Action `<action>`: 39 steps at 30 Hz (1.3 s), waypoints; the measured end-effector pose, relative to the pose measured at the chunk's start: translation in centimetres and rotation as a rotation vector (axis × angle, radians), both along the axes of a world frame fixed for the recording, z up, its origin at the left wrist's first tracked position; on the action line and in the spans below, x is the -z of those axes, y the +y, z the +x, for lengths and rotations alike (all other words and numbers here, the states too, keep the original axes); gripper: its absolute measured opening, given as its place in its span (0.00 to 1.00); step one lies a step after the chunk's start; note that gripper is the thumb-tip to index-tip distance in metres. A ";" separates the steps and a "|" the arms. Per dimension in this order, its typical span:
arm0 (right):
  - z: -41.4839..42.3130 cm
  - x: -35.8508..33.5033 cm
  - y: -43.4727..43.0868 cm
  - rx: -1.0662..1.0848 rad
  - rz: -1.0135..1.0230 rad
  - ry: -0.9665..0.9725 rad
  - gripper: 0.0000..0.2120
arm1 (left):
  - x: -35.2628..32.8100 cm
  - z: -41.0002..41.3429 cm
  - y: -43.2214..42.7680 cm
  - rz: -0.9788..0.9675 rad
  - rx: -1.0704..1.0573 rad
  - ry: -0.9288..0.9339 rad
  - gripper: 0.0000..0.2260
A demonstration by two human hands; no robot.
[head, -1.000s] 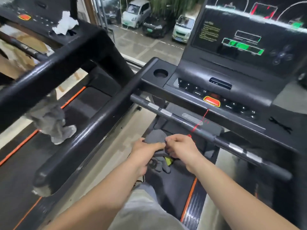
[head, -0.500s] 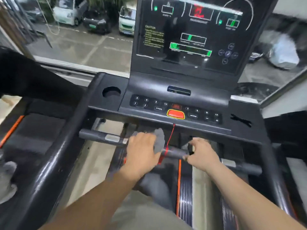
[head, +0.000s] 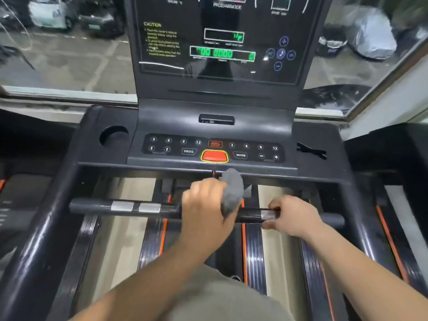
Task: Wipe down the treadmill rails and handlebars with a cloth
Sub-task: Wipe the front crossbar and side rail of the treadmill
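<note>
Gripping grey cloth (head: 232, 193) round front handlebar (head: 125, 207), left hand (head: 203, 210) clenched mid-bar; right hand (head: 292, 216) curled round bar beside it. Risk: loose cloth tail flicks up, snags red cord (head: 214, 174) or bumps red button (head: 214, 156) on lit console (head: 162, 121).

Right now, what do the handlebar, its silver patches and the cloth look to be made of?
The handlebar: glossy black, likely painted metal or hard plastic; light streaks along it. The silver patches: bare brushed metal by their dull sheen. The cloth: soft matte grey fabric, maybe microfibre; it drapes limply over the bar under the left hand.
</note>
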State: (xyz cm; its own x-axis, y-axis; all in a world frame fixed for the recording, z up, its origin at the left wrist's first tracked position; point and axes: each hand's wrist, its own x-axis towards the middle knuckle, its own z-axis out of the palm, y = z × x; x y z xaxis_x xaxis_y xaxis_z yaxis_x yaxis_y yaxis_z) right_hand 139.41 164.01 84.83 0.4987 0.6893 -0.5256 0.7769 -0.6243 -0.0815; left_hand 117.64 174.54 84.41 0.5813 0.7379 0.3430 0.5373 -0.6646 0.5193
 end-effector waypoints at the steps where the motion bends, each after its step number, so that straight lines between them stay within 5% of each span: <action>1: 0.4 0.1 -0.4 -0.001 0.019 0.019 0.21 | 0.4 1.3 -1.9 0.048 0.096 0.097 0.14; 6: 2.3 0.4 -1.8 -0.107 0.096 0.069 0.13 | 5.7 3.4 -6.3 0.057 0.262 0.599 0.38; 9: 2.3 0.6 -2.8 -0.117 0.138 0.061 0.20 | 5.4 3.5 -4.9 0.115 0.284 0.687 0.30; 12: 1.9 0.9 -3.5 -0.106 0.215 0.093 0.20 | 2.7 7.0 -1.8 -0.050 0.237 0.842 0.24; 15: 2.3 1.4 -3.7 -0.123 0.223 0.102 0.16 | 2.1 11.2 0.0 -0.310 0.207 0.879 0.26; 21: 2.0 1.8 -3.9 -0.143 0.260 0.059 0.03 | 5.4 4.0 -8.0 0.025 0.143 0.655 0.23; 24: 2.2 1.9 -3.6 -0.161 0.259 0.044 0.04 | 4.9 5.2 -5.4 0.006 0.174 0.713 0.21; 29: 2.3 1.7 -3.3 -0.161 0.232 0.028 0.08 | 3.4 12.2 -1.0 -0.338 0.037 0.823 0.27; 32: 2.1 1.7 -3.4 -0.162 0.225 0.026 0.08 | 4.6 8.9 -5.2 -0.037 0.042 0.729 0.21; 34: 2.1 1.7 -3.5 -0.155 0.227 0.040 0.10 | 5.4 5.8 -7.3 0.008 0.125 0.625 0.27; 39: 2.3 1.6 -3.3 -0.142 0.233 0.041 0.07 | 4.0 8.5 -4.1 -0.001 0.138 0.845 0.33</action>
State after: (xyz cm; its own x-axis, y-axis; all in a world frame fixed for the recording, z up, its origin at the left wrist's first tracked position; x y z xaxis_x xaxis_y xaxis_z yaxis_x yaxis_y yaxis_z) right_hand 141.74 160.68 83.28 0.3701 0.8555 -0.3622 0.8482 -0.4702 -0.2438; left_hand 126.16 170.42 80.46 0.7262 0.6419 -0.2461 0.6586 -0.7522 -0.0186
